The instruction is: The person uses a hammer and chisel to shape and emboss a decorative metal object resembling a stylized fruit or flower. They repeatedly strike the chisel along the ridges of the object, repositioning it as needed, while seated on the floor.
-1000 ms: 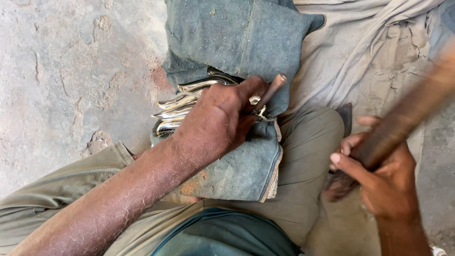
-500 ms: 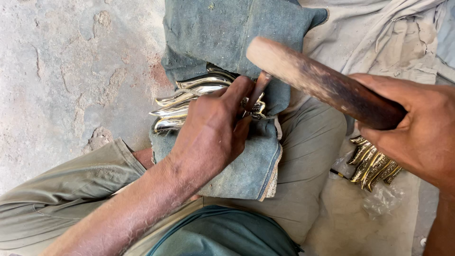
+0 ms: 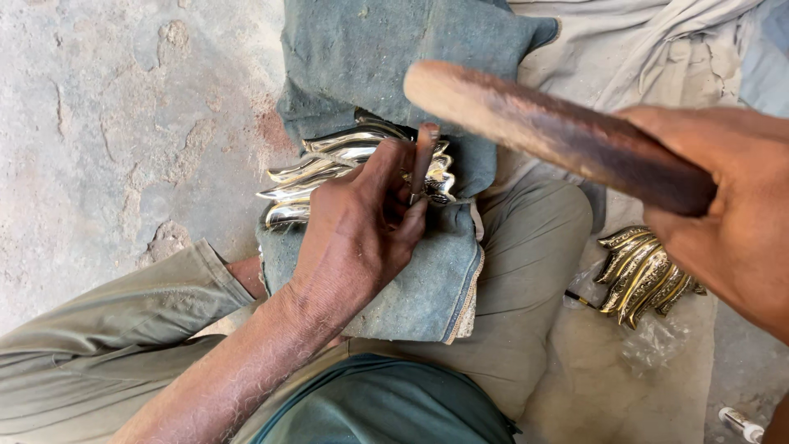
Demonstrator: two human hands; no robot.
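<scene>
My left hand (image 3: 362,234) pinches a thin metal punch (image 3: 424,156) upright, its tip on a shiny ribbed metal casting (image 3: 316,168). The casting lies on a folded grey-blue cloth (image 3: 427,279) draped over my thigh. My right hand (image 3: 723,205) grips a dark wooden mallet (image 3: 542,127), held raised above the punch with its rounded end pointing left. The palm of my left hand covers much of the casting.
A second brass-coloured ribbed casting (image 3: 645,275) lies on the ground by my right knee, beside clear plastic (image 3: 657,349). Pale cloth (image 3: 657,41) is bunched at the top right. Rough concrete floor (image 3: 123,123) fills the left. A small white object (image 3: 740,423) sits at the bottom right.
My right hand has lifted the mallet from low at the right up over the punch. It uncovered the brass casting on the ground. My left hand stayed on the punch.
</scene>
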